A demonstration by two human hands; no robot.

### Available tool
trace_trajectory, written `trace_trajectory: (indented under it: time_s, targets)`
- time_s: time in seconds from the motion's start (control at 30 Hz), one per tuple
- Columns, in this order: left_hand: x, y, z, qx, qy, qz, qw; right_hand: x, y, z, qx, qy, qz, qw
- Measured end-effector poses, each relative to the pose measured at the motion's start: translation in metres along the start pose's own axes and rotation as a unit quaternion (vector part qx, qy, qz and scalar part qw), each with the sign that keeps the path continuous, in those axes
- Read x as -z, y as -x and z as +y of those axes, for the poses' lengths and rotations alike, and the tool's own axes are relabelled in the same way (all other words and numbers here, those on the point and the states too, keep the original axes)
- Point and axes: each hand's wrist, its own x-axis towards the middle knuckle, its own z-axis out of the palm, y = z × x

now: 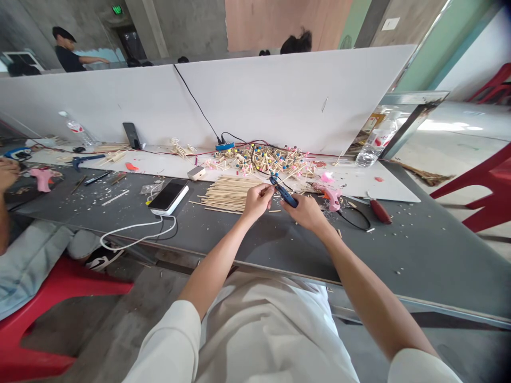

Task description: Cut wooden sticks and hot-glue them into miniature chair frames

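My right hand (pixel 306 211) is wrapped round the dark blue handles of a pair of pliers (pixel 284 192), whose jaws point up and left. Just left of the jaws, my left hand (pixel 258 199) is pinched closed; whatever its fingertips hold is too small to name. Under and beside my left hand lies a row of thin wooden sticks (pixel 223 194). Behind both hands is a heap of short stick pieces with coloured ends (pixel 275 159). A pink glue gun (pixel 330 197) rests right of my right hand.
A phone on a white power bank (pixel 170 197) with a white cable lies left of the sticks. At the right are a red-handled tool (pixel 380 211) and a plastic bottle (pixel 377 143). A white panel (pixel 255 101) stands behind. Another person's hand (pixel 8 173) shows far left.
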Motion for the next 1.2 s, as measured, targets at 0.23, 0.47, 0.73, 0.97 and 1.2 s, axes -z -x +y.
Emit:
trace_trajectory:
  time_s: [0.23, 0.47, 0.73, 0.97, 1.2]
  targets:
    - [0.0004, 0.0003, 0.0009, -0.002, 0.005, -0.009, 1.000, -0.0002, 0.0005, -0.0009, -0.007, -0.001, 0.003, 1.000]
    - [0.0007, -0.0005, -0.0026, 0.002, 0.005, -0.015, 1.000, -0.0031, 0.0002, 0.0000, -0.013, 0.016, 0.005, 1.000]
    - [0.0005, 0.0000, 0.0004, -0.001, 0.000, -0.019, 1.000, -0.0033, 0.0006, -0.0006, -0.008, 0.035, 0.000, 0.999]
    - [0.0003, -0.0013, -0.0031, 0.001, 0.017, -0.022, 1.000, -0.0037, 0.0004, -0.0026, -0.020, 0.045, -0.004, 0.999]
    - [0.0003, -0.0017, -0.0055, -0.003, 0.022, -0.021, 1.000, -0.0075, -0.0014, 0.0000, -0.014, 0.055, -0.001, 0.998]
